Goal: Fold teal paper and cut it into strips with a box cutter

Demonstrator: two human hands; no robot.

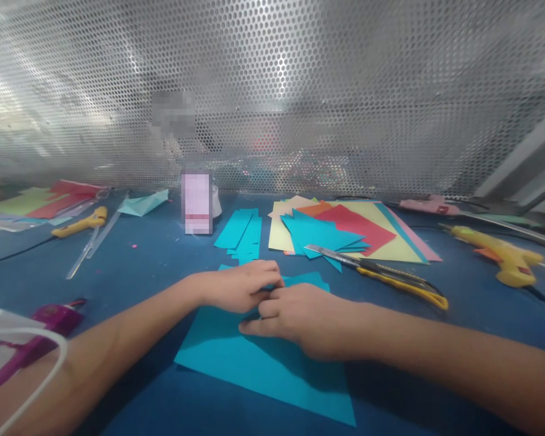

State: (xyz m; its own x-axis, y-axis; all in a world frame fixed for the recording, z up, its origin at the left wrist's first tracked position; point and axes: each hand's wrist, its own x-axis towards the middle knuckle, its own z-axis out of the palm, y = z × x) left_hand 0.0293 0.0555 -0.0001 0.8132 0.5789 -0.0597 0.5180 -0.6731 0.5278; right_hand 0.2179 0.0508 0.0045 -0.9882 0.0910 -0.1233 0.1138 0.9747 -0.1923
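Observation:
A large sheet of blue paper (272, 369) lies at a slant on the dark blue table in front of me. My left hand (243, 286) rests over its far part, fingers bent toward the right. Close against it, my right hand (300, 318) is on the sheet, its thumb stretched left and its other fingers curled. The fingertips of both hands meet, and whatever is between them is hidden. Blue paper strips (245, 233) lie just beyond my left hand. Past my right hand, a yellow and black cutter (390, 280) lies with its blade on blue paper pieces (320, 233).
Coloured sheets (406, 236) lie under the blue pieces. Yellow glue guns are at the right (511, 257) and left (82, 224). A phone (197, 203) stands at the back before a perforated metal panel (272, 91). A purple device (54, 321) and white cable are at the lower left.

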